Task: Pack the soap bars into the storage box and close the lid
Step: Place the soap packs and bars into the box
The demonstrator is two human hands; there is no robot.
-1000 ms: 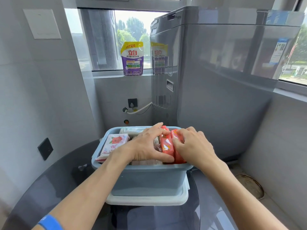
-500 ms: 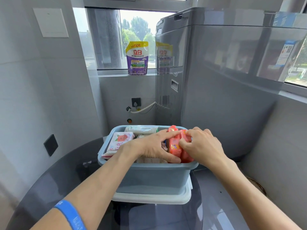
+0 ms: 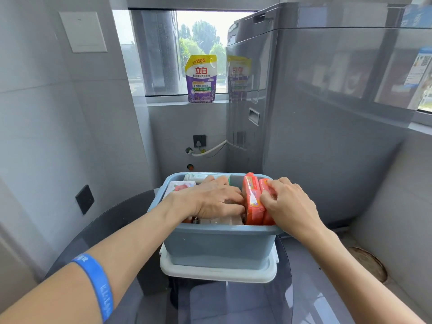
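A blue-grey storage box (image 3: 219,246) stands on its white lid (image 3: 217,273) on a dark glass table. Inside it are several wrapped soap bars. Two orange bars (image 3: 251,197) stand on edge at the right side. A white bar with a rose print (image 3: 178,186) lies at the left, and pale green-white bars (image 3: 196,177) lie at the back. My left hand (image 3: 215,199) rests palm down on the bars in the middle, fingers curled against the nearer orange bar. My right hand (image 3: 285,202) pinches the top of the right orange bar.
A tall grey washing machine (image 3: 315,113) stands right behind the box. A purple and yellow detergent pouch (image 3: 201,78) sits on the window sill. The round glass table (image 3: 233,305) spreads in front of the box. A wall socket and white hose (image 3: 205,148) are low on the back wall.
My left hand has slid left off the orange bars onto the bars in the middle. My right hand has shifted a little right along the orange bars. The camera has turned slightly.
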